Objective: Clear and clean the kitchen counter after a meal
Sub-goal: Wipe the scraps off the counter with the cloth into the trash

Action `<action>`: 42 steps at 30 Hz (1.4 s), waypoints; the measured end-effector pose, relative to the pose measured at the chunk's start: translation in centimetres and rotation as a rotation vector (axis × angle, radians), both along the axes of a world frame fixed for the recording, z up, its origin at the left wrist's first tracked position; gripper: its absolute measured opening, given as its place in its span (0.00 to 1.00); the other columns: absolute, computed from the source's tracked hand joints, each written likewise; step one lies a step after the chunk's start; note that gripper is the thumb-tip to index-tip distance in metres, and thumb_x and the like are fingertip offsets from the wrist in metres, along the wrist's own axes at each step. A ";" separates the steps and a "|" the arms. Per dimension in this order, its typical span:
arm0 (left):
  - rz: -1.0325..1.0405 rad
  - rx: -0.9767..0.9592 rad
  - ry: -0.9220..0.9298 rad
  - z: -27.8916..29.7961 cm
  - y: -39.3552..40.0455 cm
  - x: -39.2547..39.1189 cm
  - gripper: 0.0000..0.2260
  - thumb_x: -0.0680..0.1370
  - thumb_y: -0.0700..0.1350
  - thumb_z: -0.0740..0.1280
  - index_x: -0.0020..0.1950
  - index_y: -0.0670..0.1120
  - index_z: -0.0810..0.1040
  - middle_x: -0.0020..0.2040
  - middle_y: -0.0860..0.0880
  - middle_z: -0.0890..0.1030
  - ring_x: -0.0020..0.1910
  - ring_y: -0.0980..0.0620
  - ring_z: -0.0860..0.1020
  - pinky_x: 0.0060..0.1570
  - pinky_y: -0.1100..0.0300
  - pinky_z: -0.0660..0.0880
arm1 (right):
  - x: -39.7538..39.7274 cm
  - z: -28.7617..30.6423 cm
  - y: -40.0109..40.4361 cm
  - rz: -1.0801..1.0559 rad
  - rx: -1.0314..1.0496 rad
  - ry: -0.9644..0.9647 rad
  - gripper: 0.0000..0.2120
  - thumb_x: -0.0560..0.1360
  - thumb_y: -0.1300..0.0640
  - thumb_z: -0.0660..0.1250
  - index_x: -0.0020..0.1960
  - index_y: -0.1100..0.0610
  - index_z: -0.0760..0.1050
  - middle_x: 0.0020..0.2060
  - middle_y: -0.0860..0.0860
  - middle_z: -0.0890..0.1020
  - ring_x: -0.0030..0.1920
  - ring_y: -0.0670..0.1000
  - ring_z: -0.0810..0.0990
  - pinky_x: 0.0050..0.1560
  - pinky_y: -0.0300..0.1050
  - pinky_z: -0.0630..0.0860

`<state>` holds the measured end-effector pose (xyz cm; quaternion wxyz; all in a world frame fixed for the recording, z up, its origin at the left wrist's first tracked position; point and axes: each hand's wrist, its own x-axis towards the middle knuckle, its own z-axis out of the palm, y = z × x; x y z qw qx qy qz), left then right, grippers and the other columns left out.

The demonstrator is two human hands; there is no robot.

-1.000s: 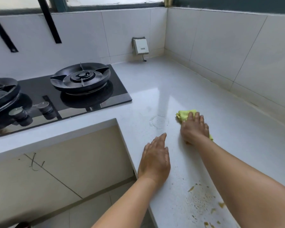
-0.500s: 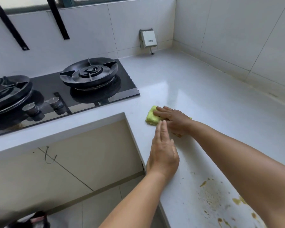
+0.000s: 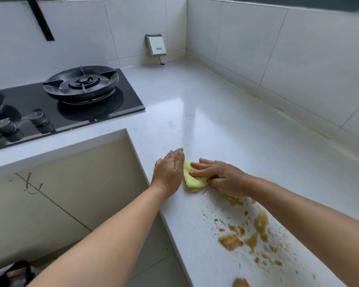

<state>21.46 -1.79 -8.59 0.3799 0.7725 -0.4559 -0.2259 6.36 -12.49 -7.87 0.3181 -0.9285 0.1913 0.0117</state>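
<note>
My right hand (image 3: 218, 175) presses a yellow-green cloth (image 3: 192, 181) flat on the white counter (image 3: 226, 125), near its front edge. Most of the cloth is hidden under the fingers and palm. My left hand (image 3: 169, 172) stands on its edge at the counter's rim, cupped against the cloth's left side, fingers together and holding nothing. Brown food spill (image 3: 249, 235), wet smears and crumbs, lies on the counter just behind the right hand and under my right forearm.
A black glass gas hob (image 3: 75, 106) with a burner ring (image 3: 81, 83) and two knobs sits at the left. A white wall socket (image 3: 156, 46) is at the back corner. Tiled walls bound the counter at back and right. Floor lies below the counter edge.
My right hand has dragged the cloth toward me along the counter, close to the spill. My left hand turned from flat on the counter to standing on its edge beside the cloth.
</note>
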 end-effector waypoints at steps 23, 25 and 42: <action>0.156 0.214 -0.262 -0.6 3.9 -6.0 0.24 0.82 0.57 0.43 0.75 0.51 0.60 0.78 0.53 0.56 0.78 0.54 0.43 0.73 0.47 0.35 | -15.2 1.9 -0.8 -0.761 0.095 -0.367 0.23 0.75 0.71 0.57 0.63 0.53 0.77 0.69 0.47 0.72 0.69 0.49 0.69 0.71 0.46 0.66; 0.158 0.213 -0.267 -1.0 3.7 -6.0 0.24 0.81 0.58 0.43 0.76 0.52 0.59 0.78 0.54 0.55 0.77 0.55 0.43 0.74 0.48 0.36 | -16.2 0.4 -1.7 -0.790 -0.055 -0.158 0.21 0.78 0.65 0.57 0.70 0.53 0.70 0.73 0.49 0.66 0.74 0.52 0.62 0.74 0.45 0.55; 0.202 0.090 -0.245 -1.6 4.0 -5.8 0.33 0.74 0.60 0.40 0.75 0.50 0.62 0.76 0.54 0.62 0.77 0.56 0.52 0.74 0.50 0.40 | -12.8 -0.8 5.9 -0.156 -0.002 -0.078 0.26 0.76 0.70 0.58 0.69 0.50 0.71 0.68 0.37 0.63 0.72 0.38 0.57 0.74 0.35 0.52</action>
